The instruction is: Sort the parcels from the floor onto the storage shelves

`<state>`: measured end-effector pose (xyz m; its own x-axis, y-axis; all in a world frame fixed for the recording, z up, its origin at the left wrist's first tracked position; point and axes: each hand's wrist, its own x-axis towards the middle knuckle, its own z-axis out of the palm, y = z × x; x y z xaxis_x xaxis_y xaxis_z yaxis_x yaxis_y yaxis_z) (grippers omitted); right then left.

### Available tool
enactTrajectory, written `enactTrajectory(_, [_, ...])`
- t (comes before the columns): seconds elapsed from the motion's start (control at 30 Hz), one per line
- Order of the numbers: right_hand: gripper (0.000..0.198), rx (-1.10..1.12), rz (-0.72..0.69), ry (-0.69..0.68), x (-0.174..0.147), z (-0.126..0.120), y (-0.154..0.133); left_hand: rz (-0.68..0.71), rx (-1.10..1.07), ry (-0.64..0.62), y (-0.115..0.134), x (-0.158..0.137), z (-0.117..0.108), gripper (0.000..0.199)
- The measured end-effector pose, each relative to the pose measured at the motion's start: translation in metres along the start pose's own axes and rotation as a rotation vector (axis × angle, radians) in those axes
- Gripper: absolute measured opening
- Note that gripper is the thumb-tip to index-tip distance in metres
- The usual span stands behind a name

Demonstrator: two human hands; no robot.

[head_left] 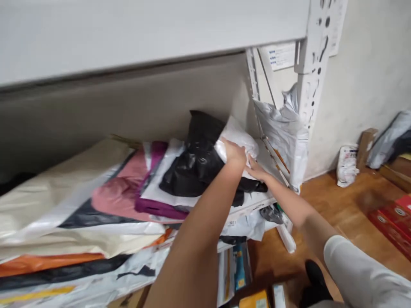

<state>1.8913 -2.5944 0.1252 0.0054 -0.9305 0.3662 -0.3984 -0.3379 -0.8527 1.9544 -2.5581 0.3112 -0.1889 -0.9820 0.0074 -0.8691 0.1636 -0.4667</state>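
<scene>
A white plastic parcel (239, 132) lies at the right end of a shelf, against a pile of black plastic packages (199, 160). My left hand (233, 152) is closed on its near left side, the fingers partly hidden. Just to the right, my right hand (257, 169) grips the parcel's lower edge with thumb and fingers. Left of the black packages sit a purple package (160, 206) and a pink package (118, 192), stacked with white and dark ones.
A white shelf beam (154, 34) crosses above my arms and meets a perforated upright (316, 81). A white sack (282, 132) hangs by the shelf's end. Red boxes (394, 218) and a small white bag (347, 166) are on the wooden floor (346, 209). Cream packages (64, 184) fill the shelf's left.
</scene>
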Motion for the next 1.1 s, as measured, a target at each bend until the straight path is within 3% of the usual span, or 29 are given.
enactTrajectory(0.07, [0.041,-0.008,-0.038,0.025,-0.048,-0.007,0.023,-0.153,0.076,-0.114,0.002,0.019,0.014,0.064])
enactTrajectory(0.17, [0.015,-0.031,-0.038,0.055,-0.154,-0.005,0.068,-0.21,0.123,-0.166,-0.004,0.029,0.026,0.074])
enactTrajectory(0.23, [0.021,-0.049,-0.032,0.045,-0.214,0.006,0.104,-0.216,0.13,-0.168,-0.008,0.03,0.028,0.075])
enactTrajectory(0.3, [0.042,-0.189,0.153,0.061,-0.245,0.022,0.141,-0.22,0.112,-0.153,-0.01,0.029,0.029,0.076])
enactTrajectory(0.4, [0.052,-0.423,0.4,0.008,-0.236,0.045,0.184,-0.218,0.008,-0.11,-0.013,0.029,0.031,0.074])
enactTrajectory(0.5, [0.035,-0.48,0.422,-0.029,-0.207,0.056,0.208,-0.24,-0.041,-0.142,-0.016,0.029,0.033,0.077])
enactTrajectory(0.6, [0.023,-0.476,0.392,0.001,-0.202,0.053,0.221,-0.243,-0.096,-0.15,-0.02,0.029,0.035,0.078])
enactTrajectory(0.77, [0.016,-0.477,0.297,0.096,-0.241,0.034,0.224,-0.227,-0.102,-0.145,-0.019,0.026,0.034,0.077])
enactTrajectory(0.9, [0.027,-0.495,0.243,0.193,-0.26,0.039,0.215,-0.214,0.008,-0.17,-0.013,0.019,0.024,0.073])
enactTrajectory(1.0, [0.035,-0.449,0.278,0.205,-0.242,0.055,0.212,-0.212,0.074,-0.191,-0.01,0.015,0.018,0.073])
enactTrajectory(1.1, [0.035,-0.397,0.463,0.161,-0.207,0.064,0.219,-0.215,0.044,-0.156,-0.012,0.015,0.023,0.071])
